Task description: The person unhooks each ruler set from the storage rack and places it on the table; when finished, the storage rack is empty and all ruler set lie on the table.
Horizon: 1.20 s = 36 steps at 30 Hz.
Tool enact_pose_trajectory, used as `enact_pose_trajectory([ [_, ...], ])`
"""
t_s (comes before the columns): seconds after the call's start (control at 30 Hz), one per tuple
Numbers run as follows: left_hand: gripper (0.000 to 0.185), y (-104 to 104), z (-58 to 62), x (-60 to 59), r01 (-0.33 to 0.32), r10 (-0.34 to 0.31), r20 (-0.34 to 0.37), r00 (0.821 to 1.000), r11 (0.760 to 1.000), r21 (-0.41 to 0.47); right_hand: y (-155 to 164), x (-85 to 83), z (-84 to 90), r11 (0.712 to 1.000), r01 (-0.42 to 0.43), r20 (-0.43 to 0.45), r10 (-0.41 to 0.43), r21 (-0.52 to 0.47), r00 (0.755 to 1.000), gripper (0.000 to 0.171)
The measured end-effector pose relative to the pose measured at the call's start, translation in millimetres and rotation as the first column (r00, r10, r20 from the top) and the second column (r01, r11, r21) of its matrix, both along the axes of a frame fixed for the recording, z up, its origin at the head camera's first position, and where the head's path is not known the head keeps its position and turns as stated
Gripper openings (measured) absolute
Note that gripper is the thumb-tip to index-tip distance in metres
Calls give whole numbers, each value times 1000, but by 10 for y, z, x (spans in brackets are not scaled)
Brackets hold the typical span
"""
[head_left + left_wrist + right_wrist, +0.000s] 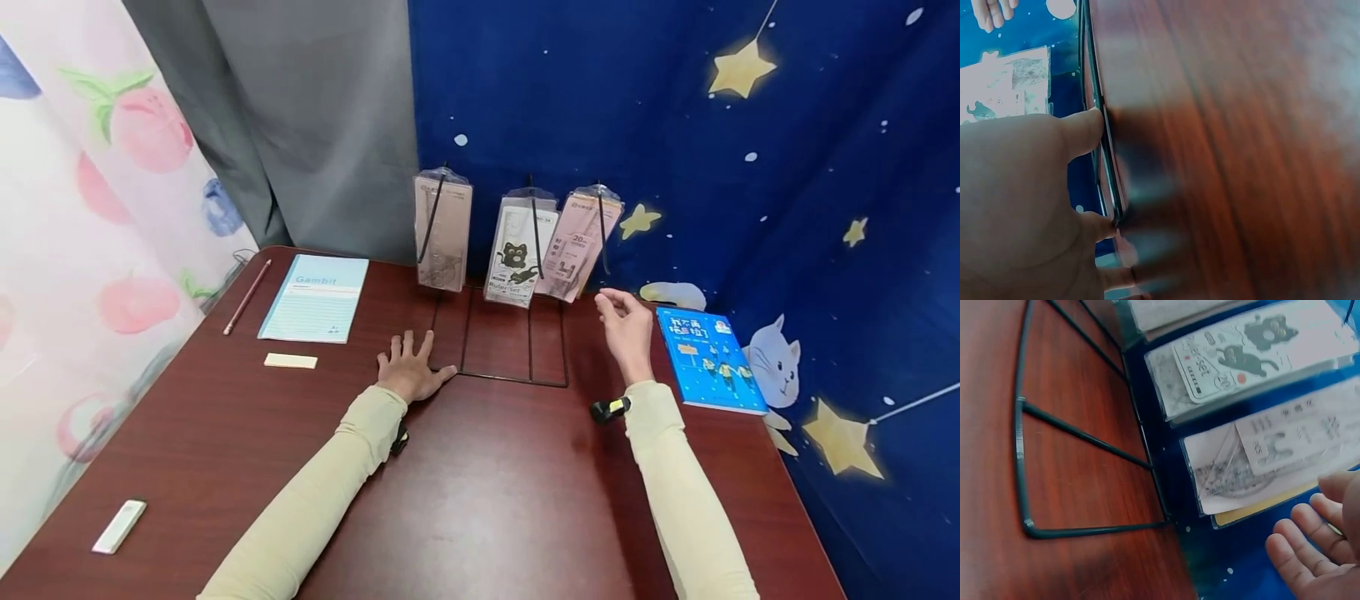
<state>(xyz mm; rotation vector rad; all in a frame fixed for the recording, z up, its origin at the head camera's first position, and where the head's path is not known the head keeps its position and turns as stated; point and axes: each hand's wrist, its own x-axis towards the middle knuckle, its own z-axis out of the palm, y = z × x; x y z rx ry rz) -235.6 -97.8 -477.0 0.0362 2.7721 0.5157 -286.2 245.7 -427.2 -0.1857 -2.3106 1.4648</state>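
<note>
A black wire rack (510, 380) stands on the table with ruler packs hanging from its hooks. My left hand (408, 367) is spread flat at the front left of the rack's base, fingers apart; in the left wrist view its thumb touches the wire. The middle pack (512, 248) shows black cats and the words "Ruler set". A pink pack (447, 212) hangs to the left, and another pink pack (573, 250) hangs tilted to the right. Beside that one, my right hand (628, 329) is raised with loosely bent fingers, holding nothing.
A blue book (711, 360) lies right of my right hand. On the left are a light blue notebook (315, 298), a pencil (247, 297), a cream eraser-like bar (291, 361) and a white bar (120, 527). Curtains (315, 108) hang behind the table.
</note>
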Motion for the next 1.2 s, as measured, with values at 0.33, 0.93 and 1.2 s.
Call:
enact_pose_trajectory([
  [0.33,85,10,11,-17,0,0,-10,1000,1000,-3,26,-350,121,996,-39,7,39,-76,999,40],
  [0.93,84,81,-9,-7,4,-4,10,1000,1000,-28,-38,-501,179,996,11,-68,-17,-87,998,33],
  [1.2,85,46,-10,-27,-4,5,25,1000,999,-37,-73,-441,207,989,-14,-56,6,-144,998,38],
])
